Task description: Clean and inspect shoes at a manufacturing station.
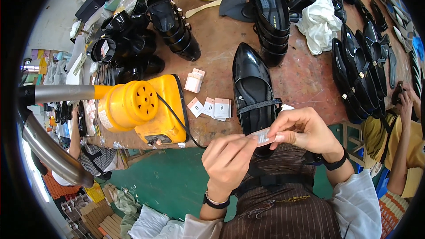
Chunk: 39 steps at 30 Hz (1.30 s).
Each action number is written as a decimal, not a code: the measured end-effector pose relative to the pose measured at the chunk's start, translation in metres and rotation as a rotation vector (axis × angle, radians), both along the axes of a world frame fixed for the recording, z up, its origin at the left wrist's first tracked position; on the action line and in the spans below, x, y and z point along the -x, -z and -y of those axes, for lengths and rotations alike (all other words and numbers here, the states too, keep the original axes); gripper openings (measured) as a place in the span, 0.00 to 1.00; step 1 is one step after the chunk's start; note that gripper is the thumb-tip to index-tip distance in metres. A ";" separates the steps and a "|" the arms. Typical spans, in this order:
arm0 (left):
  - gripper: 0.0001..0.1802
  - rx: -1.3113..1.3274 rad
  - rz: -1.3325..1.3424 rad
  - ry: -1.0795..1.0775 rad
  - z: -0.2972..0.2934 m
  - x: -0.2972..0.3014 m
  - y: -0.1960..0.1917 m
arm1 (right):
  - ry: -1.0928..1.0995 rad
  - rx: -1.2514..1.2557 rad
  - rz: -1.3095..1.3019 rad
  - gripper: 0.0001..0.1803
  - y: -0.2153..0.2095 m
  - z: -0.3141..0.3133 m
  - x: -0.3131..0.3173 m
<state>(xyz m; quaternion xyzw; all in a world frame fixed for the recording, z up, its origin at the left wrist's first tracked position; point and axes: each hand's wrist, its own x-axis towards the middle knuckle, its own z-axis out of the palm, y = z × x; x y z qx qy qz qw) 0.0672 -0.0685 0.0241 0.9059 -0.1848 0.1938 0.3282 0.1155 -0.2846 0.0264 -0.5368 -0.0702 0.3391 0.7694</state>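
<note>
Between my left hand (228, 161) and my right hand (307, 130) is a small pinkish card tag (264, 136) with a pale printed label. Both hands pinch it, one at each end. Just beyond them a shiny black pointed flat shoe (252, 73) lies toe away from me, its strap (261, 107) crossing the opening. The tag and my fingers cover part of its heel end. To the left of that shoe, several white-and-pink card tags (220, 107) are spread on the brown worktable (212, 31). A small stack of similar cards (194, 80) sits behind them.
A yellow blower machine (161, 102) with a metal nozzle (57, 144) and black cable stands at left. Stacked black shoes (268, 13) and white crumpled cloth (319, 24) lie farther back. More black shoes (361, 75) line the right. Another person's hand (403, 95) is at far right.
</note>
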 end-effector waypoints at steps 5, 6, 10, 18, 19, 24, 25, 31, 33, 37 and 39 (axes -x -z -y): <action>0.13 -0.016 -0.024 0.142 0.004 -0.015 0.001 | 0.439 0.318 0.407 0.04 -0.015 0.015 -0.005; 0.12 0.015 -0.095 0.076 0.006 -0.018 -0.001 | 0.573 0.363 0.434 0.04 -0.015 0.019 -0.010; 0.11 0.219 -0.231 -0.219 0.018 -0.033 0.023 | 0.618 0.521 0.665 0.08 -0.012 0.015 -0.031; 0.21 0.366 -0.439 -0.373 0.022 -0.053 0.052 | 0.169 0.915 1.053 0.07 0.034 -0.041 -0.047; 0.22 0.393 -0.457 -0.384 0.020 -0.053 0.054 | 0.167 0.910 1.058 0.07 0.036 -0.044 -0.047; 0.22 0.487 -0.508 -0.407 0.016 -0.052 0.062 | 0.127 1.059 1.079 0.08 0.040 -0.054 -0.048; 0.22 0.462 -0.496 -0.407 0.016 -0.052 0.061 | 0.117 1.074 1.068 0.07 0.041 -0.055 -0.049; 0.19 0.460 -0.466 -0.419 0.021 -0.055 0.057 | 0.122 1.105 1.108 0.07 0.042 -0.058 -0.051; 0.19 0.458 -0.457 -0.414 0.021 -0.055 0.056 | 0.127 1.100 1.113 0.08 0.042 -0.059 -0.052; 0.17 0.382 -0.410 -0.403 0.019 -0.056 0.057 | 0.120 1.091 1.082 0.07 0.042 -0.058 -0.052; 0.17 0.350 -0.380 -0.395 0.018 -0.056 0.057 | 0.128 1.067 1.070 0.07 0.041 -0.058 -0.052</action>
